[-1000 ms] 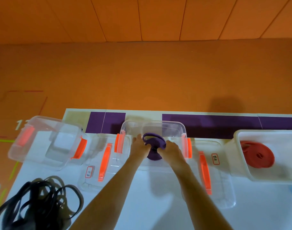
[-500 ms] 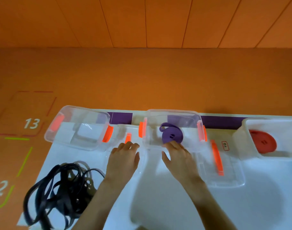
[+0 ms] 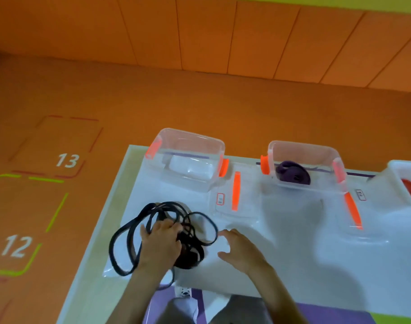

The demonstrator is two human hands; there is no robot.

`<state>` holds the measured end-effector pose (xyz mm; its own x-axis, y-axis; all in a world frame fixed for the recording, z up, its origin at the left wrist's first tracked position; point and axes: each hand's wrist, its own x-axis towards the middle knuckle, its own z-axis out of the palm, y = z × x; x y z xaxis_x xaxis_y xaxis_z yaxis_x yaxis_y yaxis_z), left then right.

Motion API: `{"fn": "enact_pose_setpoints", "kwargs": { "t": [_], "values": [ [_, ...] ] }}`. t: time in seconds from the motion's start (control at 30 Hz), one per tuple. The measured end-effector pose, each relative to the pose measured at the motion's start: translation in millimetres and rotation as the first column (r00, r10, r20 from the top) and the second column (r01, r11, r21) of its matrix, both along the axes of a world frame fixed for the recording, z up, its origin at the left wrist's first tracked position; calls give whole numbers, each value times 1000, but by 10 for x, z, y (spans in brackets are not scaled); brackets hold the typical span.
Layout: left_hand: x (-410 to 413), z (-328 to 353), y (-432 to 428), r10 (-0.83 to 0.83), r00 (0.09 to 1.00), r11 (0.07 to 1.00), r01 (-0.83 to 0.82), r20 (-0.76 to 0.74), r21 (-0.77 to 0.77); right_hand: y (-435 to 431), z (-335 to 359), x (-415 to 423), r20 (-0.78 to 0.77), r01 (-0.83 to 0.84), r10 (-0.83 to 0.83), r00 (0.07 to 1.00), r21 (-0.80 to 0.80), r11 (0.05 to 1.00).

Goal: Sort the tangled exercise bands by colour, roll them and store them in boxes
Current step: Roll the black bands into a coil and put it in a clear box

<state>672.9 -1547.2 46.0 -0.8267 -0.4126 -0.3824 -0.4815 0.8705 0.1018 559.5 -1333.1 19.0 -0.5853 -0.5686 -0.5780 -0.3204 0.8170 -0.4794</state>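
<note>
Left hand (image 3: 161,242) grasps black bands (image 3: 192,252), probably, since it's blurred; right hand (image 3: 240,250) relaxed just beside, ready to untangle. They lie on table (image 3: 293,258). Empty box (image 3: 188,146) awaits them; purple roll (image 3: 293,177) boxed.

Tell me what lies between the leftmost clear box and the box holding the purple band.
A clear lid with an orange handle lies flat on the table there, in the head view.
</note>
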Motion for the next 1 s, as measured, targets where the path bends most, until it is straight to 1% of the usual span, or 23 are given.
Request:
{"fn": "enact_pose_setpoints", "kwargs": {
  "t": [0.07, 0.1, 0.17, 0.2, 0.27, 0.3, 0.37, 0.47, 0.57, 0.63, 0.7, 0.73, 0.83, 0.93, 0.97, 1.0],
  "values": [
    [250, -102, -268, 142, 988, 986, -147, 64, 78, -227, -135, 177, 127, -9, 9, 992, 0, 1000],
    [375, -170, -373, 228, 970, 965, -237, 88, 112, -340, -193, 265, 164, -6, 6, 986, -5, 1000],
    [581, -309, -538, 372, 920, 893, -391, 124, 221, -551, -298, 428, 195, 4, -1, 981, -14, 1000],
    [658, -391, -583, 414, 901, 849, -433, 128, 302, -630, -357, 500, 198, 9, -6, 980, -14, 1000],
    [766, -533, -594, 427, 899, 793, -426, 101, 435, -730, -479, 611, 149, 30, -29, 988, -5, 1000],
    [810, -578, -588, 414, 907, 794, -402, 79, 456, -755, -525, 644, 101, 55, -55, 993, 2, 998],
    [886, -639, -607, 410, 911, 812, -381, 31, 442, -767, -568, 691, 8, 114, -114, 993, 15, 993],
    [943, -656, -698, 482, 871, 787, -385, -92, 482, -755, -542, 716, -75, 164, -164, 984, -8, 986],
    [909, -595, -784, 564, 792, 746, -368, -233, 555, -741, -413, 650, -99, 261, -274, 957, -126, 957],
    [859, -501, -839, 634, 702, 691, -325, -325, 646, -745, -250, 551, -94, 321, -351, 931, -243, 915],
    [796, -413, -914, 702, 609, 635, -300, -369, 711, -774, -76, 438, -75, 343, -387, 919, -331, 879],
    [756, -374, -961, 722, 587, 612, -293, -367, 734, -797, -8, 384, -48, 354, -399, 916, -374, 857],
    [649, -327, -1078, 729, 592, 587, -280, -345, 760, -895, 187, 286, 43, 405, -445, 895, -501, 765],
    [646, -381, -1115, 728, 620, 585, -339, -293, 737, -998, 368, 271, 57, 415, -466, 883, -559, 718],
    [665, -428, -1114, 709, 644, 609, -356, -287, 709, -1013, 424, 264, 76, 427, -477, 875, -584, 690],
    [684, -479, -1113, 676, 673, 654, -362, -300, 664, -1021, 477, 251, 100, 440, -486, 868, -608, 661]
  ]
}}
